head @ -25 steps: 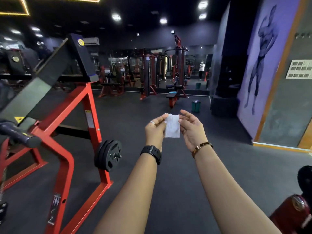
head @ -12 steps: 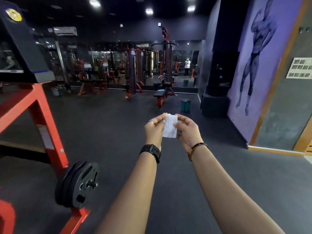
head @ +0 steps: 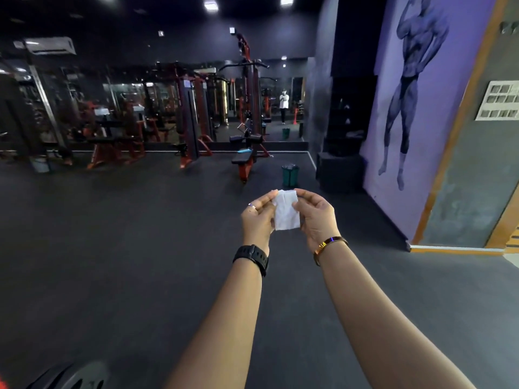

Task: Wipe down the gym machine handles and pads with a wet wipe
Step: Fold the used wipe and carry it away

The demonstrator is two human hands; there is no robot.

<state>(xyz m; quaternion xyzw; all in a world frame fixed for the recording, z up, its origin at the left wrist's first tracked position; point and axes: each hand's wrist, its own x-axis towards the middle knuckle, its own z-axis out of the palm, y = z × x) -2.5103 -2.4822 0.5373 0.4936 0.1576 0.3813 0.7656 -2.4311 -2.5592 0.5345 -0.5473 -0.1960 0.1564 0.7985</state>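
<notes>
A folded white wet wipe hangs between both hands at chest height, out over the dark floor. My left hand, with a ring and a black watch on the wrist, pinches its upper left edge. My right hand, with a gold bracelet, pinches the upper right edge. Red and black gym machines stand far off along the mirrored back wall, well away from my hands. A red bench with a black pad stands ahead of them.
A green bin sits on the floor just beyond the bench. A purple wall with a bodybuilder mural runs along the right. A black weight plate shows at the bottom left corner. Dark rubber floor spreads ahead.
The view has swung right: the red frame and weight plates have slid out of sight at the left. Both hands have kept hold of the wipe, drawing a little closer together.
</notes>
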